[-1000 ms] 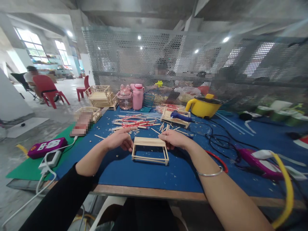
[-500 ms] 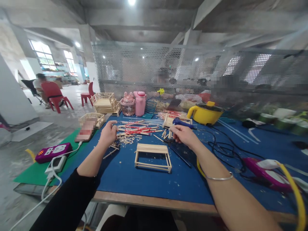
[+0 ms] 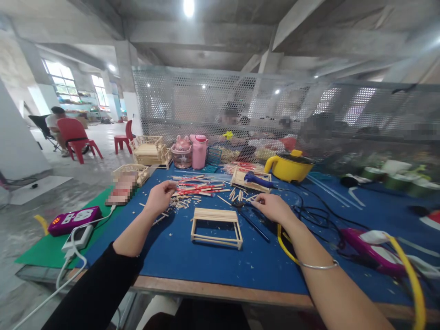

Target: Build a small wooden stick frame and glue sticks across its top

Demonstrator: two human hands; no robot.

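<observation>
My left hand (image 3: 160,198) is over the left end of a pile of wooden sticks with red-and-white wrappers (image 3: 201,188). Its fingers are pinched together, and what lies between them is too small to make out. My right hand (image 3: 275,208) is low over the table beside short cut sticks (image 3: 236,195); thumb and fingertips are closed, their contents unclear. Between my forearms stands a small stick-built frame (image 3: 216,214) with a slatted top at its back. A dark long-handled tool (image 3: 254,222) lies left of my right hand. Behind it, a blue glue gun (image 3: 254,178) rests on another stick frame (image 3: 237,176).
A yellow electric pot (image 3: 292,166), a pink bottle (image 3: 198,152) and stacked stick frames (image 3: 149,151) stand at the back. A phone (image 3: 121,189) and a purple power strip (image 3: 74,221) lie left. Black cables (image 3: 309,215) and another purple strip (image 3: 373,250) occupy the right.
My right hand has moved down and right, away from the glue gun. My left hand has shifted slightly right and down, its fingertips now over the stick pile. The view has tilted slightly.
</observation>
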